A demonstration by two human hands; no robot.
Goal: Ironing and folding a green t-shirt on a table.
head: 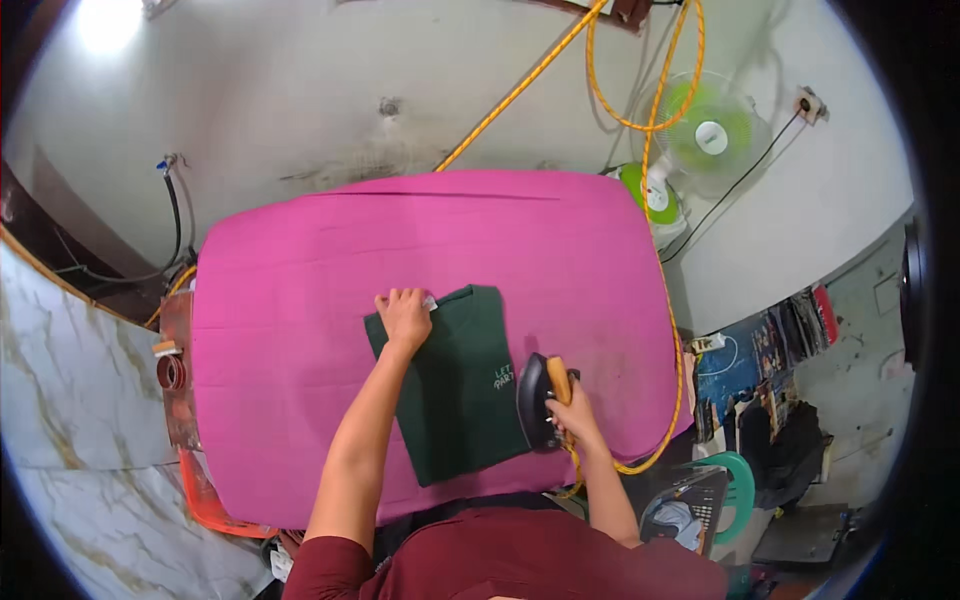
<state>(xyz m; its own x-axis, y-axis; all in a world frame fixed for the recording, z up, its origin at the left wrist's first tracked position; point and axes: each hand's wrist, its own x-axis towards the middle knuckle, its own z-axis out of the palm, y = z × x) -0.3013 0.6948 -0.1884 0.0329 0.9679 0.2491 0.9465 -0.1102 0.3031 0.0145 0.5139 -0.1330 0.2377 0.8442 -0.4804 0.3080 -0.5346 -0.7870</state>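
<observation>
A dark green T-shirt [465, 390], folded into a rough rectangle, lies on a pink cloth-covered table [285, 390]. Small white lettering shows near its right edge. My left hand [406, 319] is at the shirt's upper left by the collar, fingers curled onto the fabric; a white tag [430, 303] peeks out beside it. Just right of the shirt, my right hand [571, 416] grips the wooden handle of a black clothes iron [534, 405]. The iron rests at the shirt's right edge, and its yellow cord leaves from the rear.
A yellow cord [670, 315] hangs from above and runs along the table's right edge. Behind that corner stands a green-and-white fan [709, 139]. A basket holding cloth [675, 521] and a green plastic chair [739, 495] are at lower right. An orange plastic container [206, 502] sits lower left.
</observation>
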